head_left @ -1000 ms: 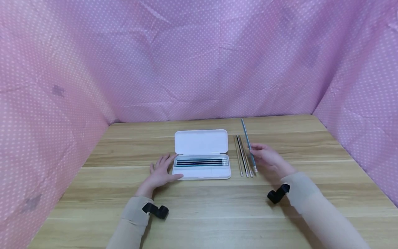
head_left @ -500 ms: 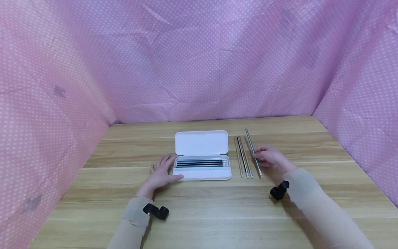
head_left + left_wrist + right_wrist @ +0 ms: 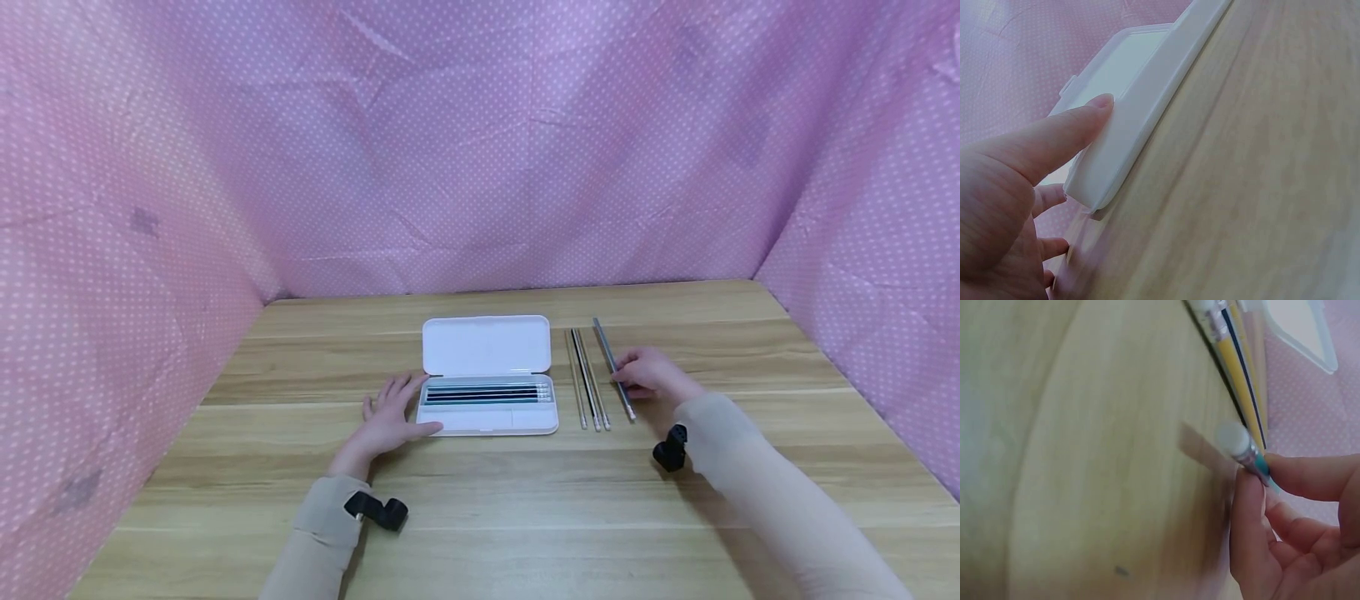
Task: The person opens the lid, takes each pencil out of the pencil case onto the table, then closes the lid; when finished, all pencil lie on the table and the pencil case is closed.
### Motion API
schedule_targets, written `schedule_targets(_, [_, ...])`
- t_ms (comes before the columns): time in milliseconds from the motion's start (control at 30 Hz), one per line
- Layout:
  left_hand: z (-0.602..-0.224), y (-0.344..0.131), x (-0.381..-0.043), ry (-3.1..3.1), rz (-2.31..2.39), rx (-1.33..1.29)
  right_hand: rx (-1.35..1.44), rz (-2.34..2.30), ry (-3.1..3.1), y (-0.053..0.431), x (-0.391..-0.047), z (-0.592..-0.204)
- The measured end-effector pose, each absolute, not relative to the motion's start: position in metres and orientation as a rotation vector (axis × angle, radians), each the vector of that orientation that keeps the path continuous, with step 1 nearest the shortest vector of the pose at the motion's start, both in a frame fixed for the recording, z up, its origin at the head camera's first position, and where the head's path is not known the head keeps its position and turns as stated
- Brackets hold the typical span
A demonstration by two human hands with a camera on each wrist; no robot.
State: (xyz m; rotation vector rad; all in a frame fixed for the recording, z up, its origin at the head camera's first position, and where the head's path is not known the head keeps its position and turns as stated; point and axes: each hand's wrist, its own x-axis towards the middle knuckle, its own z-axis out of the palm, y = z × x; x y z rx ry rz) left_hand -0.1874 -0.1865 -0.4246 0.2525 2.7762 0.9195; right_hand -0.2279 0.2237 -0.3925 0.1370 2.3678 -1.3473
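An open white pencil case (image 3: 465,418) lies on the table, with several dark and teal pencils (image 3: 480,393) in its back compartment. My left hand (image 3: 384,423) rests at its left end with the fingers spread; in the left wrist view the thumb touches the case's side (image 3: 1141,106). My right hand (image 3: 651,373) pinches a teal pencil (image 3: 603,340) between thumb and fingers, right of the loose pencils. The right wrist view shows its white eraser end (image 3: 1234,439) above the table. Whether its far end touches the table, I cannot tell.
Several loose pencils (image 3: 585,379), some yellowish and at least one dark, lie side by side between the case and my right hand. The case lid (image 3: 486,345) is folded back. A pink dotted cloth (image 3: 480,167) hangs behind and beside the wooden table (image 3: 480,517).
My right hand has moved slightly right with the pencil, away from the loose ones. The pencil's far end has come down toward the table. My left hand has stayed at the case.
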Motion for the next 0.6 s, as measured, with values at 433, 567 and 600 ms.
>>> schedule_targets(433, [-0.4257, -0.1873, -0.1876, 2.783, 0.912, 0.257, 0.108, -1.209, 2.518, 0.2176, -0.2331, -0.3970])
schedule_targets(567, [-0.4251, -0.1871, -0.1876, 2.781, 0.918, 0.259, 0.112, -1.206, 2.519, 0.2181, -0.2332, -0.3975])
schedule_targets(600, [-0.4249, -0.1871, -0.1874, 2.780, 0.919, 0.260, 0.114, -1.209, 2.516, 0.2182, -0.2332, -0.3976])
